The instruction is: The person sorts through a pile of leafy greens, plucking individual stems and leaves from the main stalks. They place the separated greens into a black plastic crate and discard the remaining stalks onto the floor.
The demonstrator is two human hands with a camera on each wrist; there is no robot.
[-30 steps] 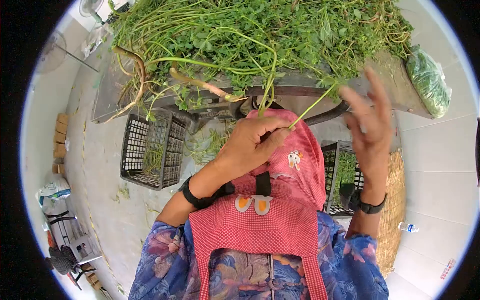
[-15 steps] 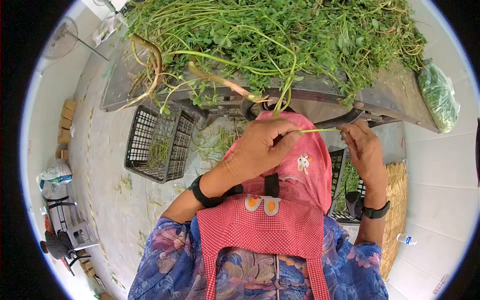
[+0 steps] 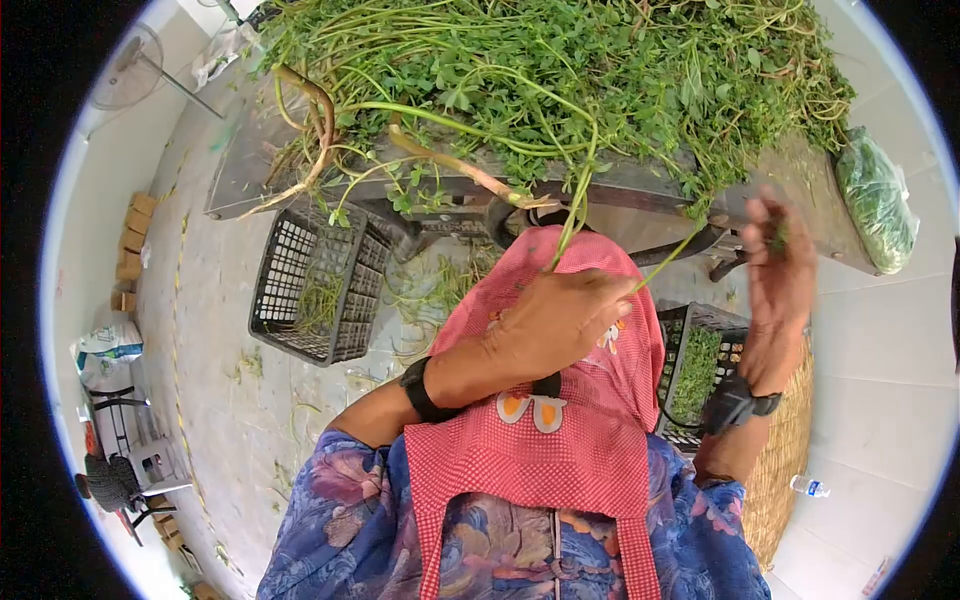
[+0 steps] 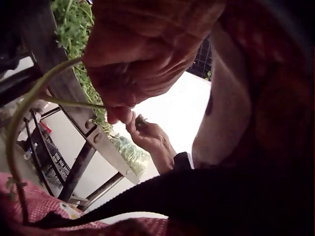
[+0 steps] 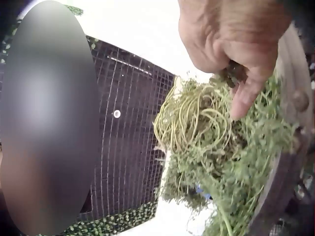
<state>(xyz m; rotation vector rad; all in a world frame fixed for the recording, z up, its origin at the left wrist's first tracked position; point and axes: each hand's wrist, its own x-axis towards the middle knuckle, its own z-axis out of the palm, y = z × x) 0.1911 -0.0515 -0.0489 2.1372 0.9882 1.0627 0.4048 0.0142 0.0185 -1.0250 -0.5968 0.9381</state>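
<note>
My left hand (image 3: 565, 325) is over the red checked apron and pinches long green stems. One stem (image 3: 668, 258) slants up to the right from its fingertips toward leaves at the table edge; another thicker, curved stem (image 4: 15, 132) shows in the left wrist view. My right hand (image 3: 783, 265) is raised at the right, apart from the left, blurred at the fingers. Its curled fingers and thumb hold a small dark green leafy bit (image 5: 230, 73), partly hidden by the hand. Ahead, a large heap of leafy green stems (image 3: 560, 90) covers the table.
The table's front edge (image 3: 640, 197) runs across ahead of me. Thick brownish stalks (image 3: 470, 175) overhang it. A black crate (image 3: 345, 300) with stems stands at the left, another crate (image 3: 672, 345) with greens at the right. A plastic bag of greens (image 3: 875, 200) lies at the table's right end.
My right hand came down to the stem's free end half a second ago, then moved up and right with a green leafy bit in it. The left hand keeps its pinch on the stems.
</note>
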